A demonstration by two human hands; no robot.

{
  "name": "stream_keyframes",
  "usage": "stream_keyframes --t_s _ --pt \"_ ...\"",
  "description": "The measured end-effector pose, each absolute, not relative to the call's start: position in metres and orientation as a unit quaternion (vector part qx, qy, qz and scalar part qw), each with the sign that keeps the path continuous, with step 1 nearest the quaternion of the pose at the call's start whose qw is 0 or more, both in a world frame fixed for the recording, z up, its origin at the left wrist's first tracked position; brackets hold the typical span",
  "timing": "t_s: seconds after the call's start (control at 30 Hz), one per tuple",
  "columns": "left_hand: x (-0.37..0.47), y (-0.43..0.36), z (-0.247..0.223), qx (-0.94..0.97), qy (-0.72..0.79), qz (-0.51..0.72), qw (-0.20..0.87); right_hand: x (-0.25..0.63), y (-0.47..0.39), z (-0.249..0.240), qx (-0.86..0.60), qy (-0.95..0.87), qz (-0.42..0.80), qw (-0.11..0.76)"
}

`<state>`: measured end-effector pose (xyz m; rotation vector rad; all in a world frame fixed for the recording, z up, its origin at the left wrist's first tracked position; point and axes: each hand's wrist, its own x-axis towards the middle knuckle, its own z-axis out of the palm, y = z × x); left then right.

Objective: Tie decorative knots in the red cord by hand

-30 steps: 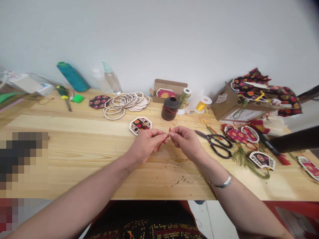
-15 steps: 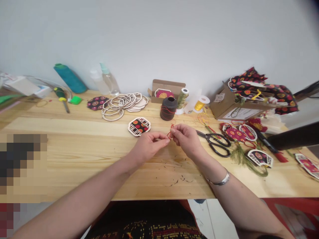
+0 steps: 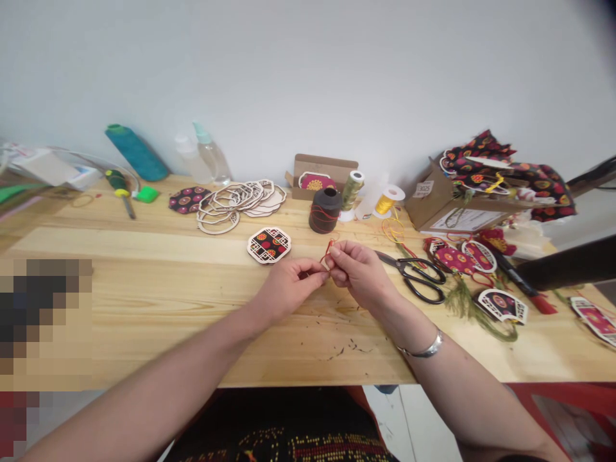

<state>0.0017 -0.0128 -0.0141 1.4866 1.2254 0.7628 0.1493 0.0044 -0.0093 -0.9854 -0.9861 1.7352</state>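
Over the middle of the table, my left hand and my right hand meet with fingertips nearly touching. Both are pinched on a thin red cord, which forms a small loop above the right fingertips. Its lower part is mostly hidden by the fingers. Just beyond the left hand lies an ornament with a pale wooden lattice frame and dark patterned cloth. Black-handled scissors rest to the right of my right hand. Behind the hands stands a black thread cone with red thread around it.
Along the wall are stacked wooden frames, a small open carton, a yellow thread spool and a cardboard box heaped with patterned cloth. Finished ornaments lie at the right. A screwdriver and teal thread cone sit left.
My left hand has shifted slightly, its fingertips drawing closer to the right fingertips and curling more. The cord loop stands a bit more upright. Everything else stays in place.
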Motion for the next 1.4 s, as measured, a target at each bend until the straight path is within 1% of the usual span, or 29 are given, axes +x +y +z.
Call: stream_keyframes --t_s 0.1,0.23,0.3,0.33,0.47,0.57,0.8,1.13,1.4 --pt "0.0013 -0.0123 -0.0142 0.620 0.512 0.336 0.490 0.1491 0.0045 -0.0089 -0.406 -0.404 0.690 0.443" --pt "-0.0017 -0.0089 -0.0153 0.589 0.539 0.461 0.386 0.1493 0.0043 -0.0081 -0.425 -0.420 0.668 0.443" --pt "-0.0024 -0.0081 -0.0143 0.562 0.542 0.509 0.363 0.1488 0.0039 -0.0080 -0.434 -0.434 0.656 0.438" --pt "-0.0022 -0.0083 -0.0134 0.551 0.535 0.519 0.376 0.1483 0.0035 -0.0080 -0.438 -0.442 0.651 0.435" --pt "0.0024 -0.0120 -0.0105 0.526 0.485 0.466 0.520 0.1459 0.0018 -0.0076 -0.452 -0.462 0.630 0.430" --pt "0.0054 -0.0140 -0.0117 0.523 0.447 0.450 0.569 0.1450 0.0013 -0.0076 -0.465 -0.471 0.615 0.428" --pt "0.0066 -0.0133 -0.0105 0.541 0.483 0.414 0.550 0.1445 0.0027 -0.0112 -0.486 -0.478 0.606 0.410" --pt "0.0029 -0.0119 -0.0085 0.583 0.502 0.395 0.502 0.1445 0.0041 -0.0105 -0.487 -0.471 0.607 0.417" --pt "0.0008 -0.0100 -0.0102 0.510 0.482 0.402 0.588 0.1444 0.0026 -0.0069 -0.473 -0.455 0.632 0.412"
